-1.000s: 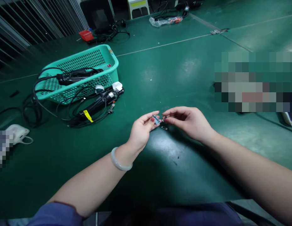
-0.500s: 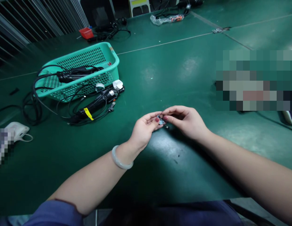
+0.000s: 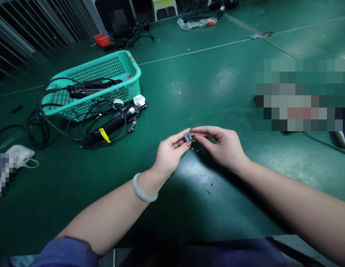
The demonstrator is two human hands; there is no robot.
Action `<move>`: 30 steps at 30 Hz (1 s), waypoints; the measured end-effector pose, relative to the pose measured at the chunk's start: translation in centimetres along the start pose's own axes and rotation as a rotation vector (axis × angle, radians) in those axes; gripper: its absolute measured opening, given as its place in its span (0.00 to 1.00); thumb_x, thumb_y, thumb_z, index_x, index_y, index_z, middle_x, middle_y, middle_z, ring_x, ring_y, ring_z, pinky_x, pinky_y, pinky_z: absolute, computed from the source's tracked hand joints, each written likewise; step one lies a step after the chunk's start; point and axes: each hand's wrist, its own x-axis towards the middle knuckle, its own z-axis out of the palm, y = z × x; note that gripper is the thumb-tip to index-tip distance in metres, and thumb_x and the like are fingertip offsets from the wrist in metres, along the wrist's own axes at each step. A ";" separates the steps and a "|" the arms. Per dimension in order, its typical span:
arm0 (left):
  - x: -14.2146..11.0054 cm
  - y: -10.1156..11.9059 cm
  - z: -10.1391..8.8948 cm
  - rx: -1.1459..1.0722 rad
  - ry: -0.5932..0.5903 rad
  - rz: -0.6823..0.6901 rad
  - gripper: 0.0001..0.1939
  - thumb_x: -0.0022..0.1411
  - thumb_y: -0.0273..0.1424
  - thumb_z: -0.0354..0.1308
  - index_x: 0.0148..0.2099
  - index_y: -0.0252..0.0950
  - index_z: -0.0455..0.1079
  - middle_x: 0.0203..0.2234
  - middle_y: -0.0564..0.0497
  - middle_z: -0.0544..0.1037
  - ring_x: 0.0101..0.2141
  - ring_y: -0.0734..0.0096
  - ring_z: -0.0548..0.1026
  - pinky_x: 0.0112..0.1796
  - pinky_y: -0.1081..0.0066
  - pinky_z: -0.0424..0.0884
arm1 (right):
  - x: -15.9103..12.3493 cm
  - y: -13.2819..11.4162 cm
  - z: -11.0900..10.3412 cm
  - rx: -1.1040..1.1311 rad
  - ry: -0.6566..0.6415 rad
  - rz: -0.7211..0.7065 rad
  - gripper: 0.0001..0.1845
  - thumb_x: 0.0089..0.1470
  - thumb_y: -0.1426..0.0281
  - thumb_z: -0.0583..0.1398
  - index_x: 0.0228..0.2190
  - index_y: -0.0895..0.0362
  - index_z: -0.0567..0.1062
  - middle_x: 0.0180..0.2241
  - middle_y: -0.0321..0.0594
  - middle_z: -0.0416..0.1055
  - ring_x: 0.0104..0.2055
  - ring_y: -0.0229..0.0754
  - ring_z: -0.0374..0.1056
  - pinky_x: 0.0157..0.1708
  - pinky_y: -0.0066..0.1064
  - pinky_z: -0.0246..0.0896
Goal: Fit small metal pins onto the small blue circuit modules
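Small grey part (image 3: 188,138), pinched in the left hand (image 3: 169,155) over the green table (image 3: 217,215). Close at its edge, the right hand (image 3: 226,145), any grip too small to tell. Just below, a flat piece (image 3: 195,150).

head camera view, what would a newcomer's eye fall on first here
Probably the bright turquoise perforated basket, at upper left on the green tabletop. Then the hands near the centre: the left hand holds a small grey part, with the right hand close against it. The pale bangle on the left wrist stands out too.
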 end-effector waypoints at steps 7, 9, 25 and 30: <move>0.1 -0.2 -0.1 0.102 -0.013 0.059 0.21 0.50 0.25 0.64 0.49 0.37 0.74 0.48 0.47 0.77 0.47 0.66 0.75 0.56 0.62 0.65 | 0.0 0.0 0.1 0.046 -0.007 0.031 0.11 0.52 0.69 0.61 0.39 0.56 0.77 0.38 0.40 0.79 0.40 0.43 0.76 0.46 0.35 0.70; 0.0 -0.2 -0.1 0.120 -0.015 0.045 0.21 0.51 0.26 0.63 0.49 0.37 0.74 0.47 0.48 0.78 0.48 0.65 0.75 0.56 0.60 0.64 | -0.1 0.1 0.2 0.013 0.013 0.026 0.10 0.52 0.70 0.61 0.38 0.55 0.77 0.37 0.39 0.79 0.40 0.43 0.76 0.46 0.36 0.70; -0.2 0.1 0.2 0.147 -0.004 0.006 0.21 0.51 0.24 0.63 0.49 0.37 0.74 0.40 0.49 0.81 0.44 0.64 0.77 0.54 0.59 0.67 | 0.2 -0.1 0.1 0.034 0.038 0.075 0.10 0.47 0.71 0.63 0.36 0.56 0.75 0.27 0.37 0.78 0.31 0.40 0.72 0.39 0.36 0.65; -0.4 0.2 0.4 0.140 0.038 -0.033 0.18 0.51 0.21 0.61 0.45 0.37 0.76 0.37 0.50 0.82 0.41 0.65 0.78 0.52 0.58 0.69 | -0.2 0.0 0.5 -0.034 0.059 0.005 0.08 0.49 0.73 0.61 0.35 0.55 0.76 0.29 0.36 0.78 0.33 0.41 0.74 0.40 0.36 0.67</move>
